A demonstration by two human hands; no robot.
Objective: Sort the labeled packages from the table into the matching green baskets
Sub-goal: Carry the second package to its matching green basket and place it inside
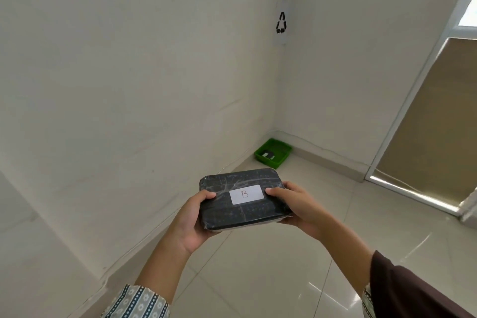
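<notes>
A: What does the person hold?

B: A black package (244, 199), flat and rectangular with rounded corners, wrapped in clear film. A white label (246, 194) on its upper face bears a handwritten letter B.

A: How do the hands grip it?

B: The left hand (191, 219) is closed around the package's left end, thumb on top and fingers beneath. The right hand (296, 205) is closed around the right end in the same manner, thumb lying just beside the label. The package is carried level in the air above the floor (258, 266), touching nothing but the two hands.

A: Where is the basket?

B: A green basket (273, 153) rests on the floor in the far corner of the room, against the foot of the two walls and well apart from the package. A dark object with a pale patch lies inside; its detail is too small to read.

A: Other features?

B: A recycling sign (281, 23) on white paper is fixed to the wall above the basket. A patterned sleeve (136, 302) covers the left forearm, and a dark brown sleeve (413, 289) covers the right.
</notes>
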